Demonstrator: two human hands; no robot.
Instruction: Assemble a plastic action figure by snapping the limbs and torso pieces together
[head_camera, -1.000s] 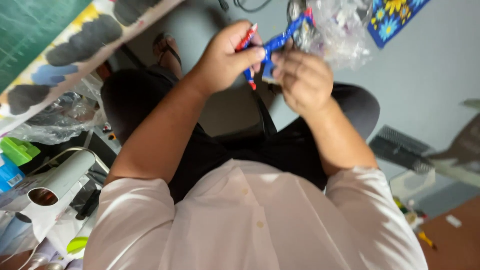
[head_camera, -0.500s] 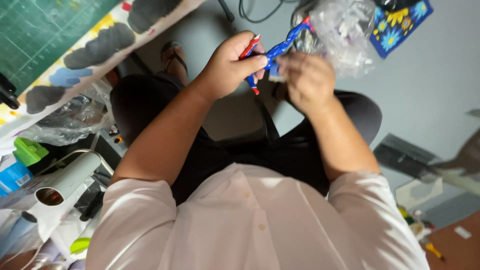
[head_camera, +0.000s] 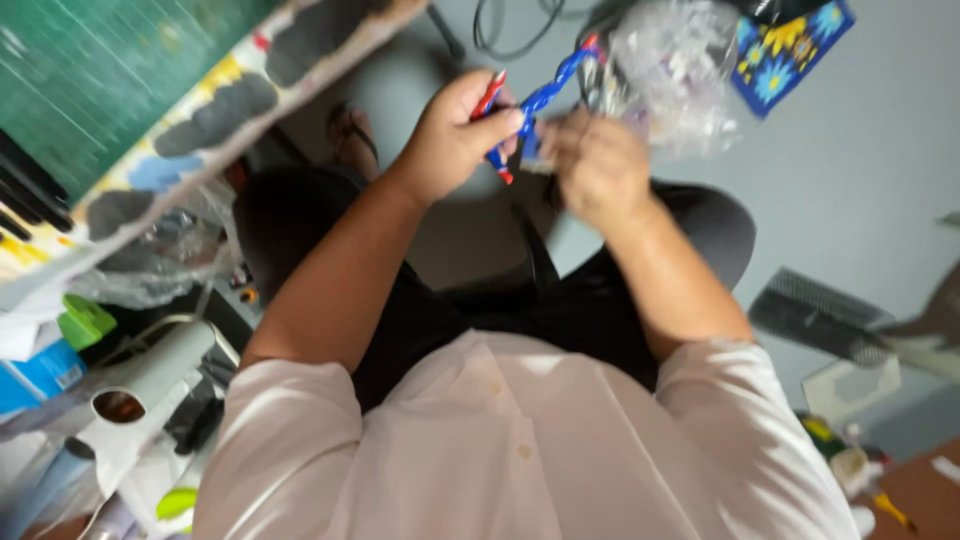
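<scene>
While my left hand (head_camera: 455, 135) pinches the blue twist (head_camera: 545, 95), my right hand (head_camera: 595, 165) – blurred – grips its lower end.

2 hands (head_camera: 455, 140), 1 blue twisted strip (head_camera: 545, 95), 1 plastic bag (head_camera: 675, 75)

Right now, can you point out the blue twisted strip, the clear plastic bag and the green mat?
blue twisted strip (head_camera: 548, 95), head view, on its middle twist.
clear plastic bag (head_camera: 675, 75), head view, on its crinkled middle.
green mat (head_camera: 95, 85), head view, on its gridded surface.
</scene>
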